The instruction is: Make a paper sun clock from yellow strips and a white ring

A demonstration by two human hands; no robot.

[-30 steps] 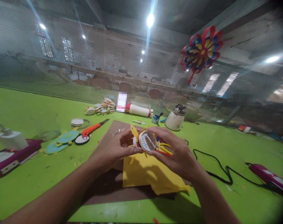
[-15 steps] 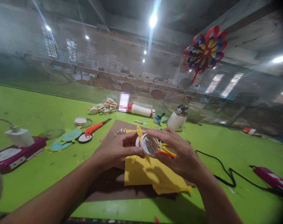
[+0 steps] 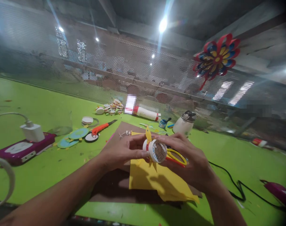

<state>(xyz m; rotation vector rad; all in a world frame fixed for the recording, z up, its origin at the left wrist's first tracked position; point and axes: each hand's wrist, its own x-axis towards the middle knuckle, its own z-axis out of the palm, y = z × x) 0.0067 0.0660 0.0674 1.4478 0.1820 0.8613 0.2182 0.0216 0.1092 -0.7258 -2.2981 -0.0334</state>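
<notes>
Between my hands is a small white drum-like craft piece (image 3: 158, 150) with a red band and pointed yellow cutouts sticking out above and below. Its round, patterned end faces partly right. My left hand (image 3: 124, 152) pinches its left side, thumb in front and fingers behind. From the right, my right hand (image 3: 187, 153) curls around it, fingertips at its upper edge; the thumb is mostly hidden. Yellow sheets (image 3: 145, 179) lie below on a brown board (image 3: 110, 191). Yellow-handled scissors (image 3: 178, 156) show beside my right palm.
Orange-handled scissors (image 3: 101, 128), blue-green discs (image 3: 78, 133) and a purple power strip (image 3: 45, 142) with a charger (image 3: 32, 131) are at left. Farther back stand white round pieces (image 3: 112, 106), a white roll (image 3: 147, 113), a blue jar (image 3: 163, 123) and a black-topped bottle (image 3: 184, 122). A black cable (image 3: 227, 171) runs right.
The view has shifted, so the table things appear farther right. The craft piece has turned slightly, showing more of its red-banded side. Both hands stay around it.
</notes>
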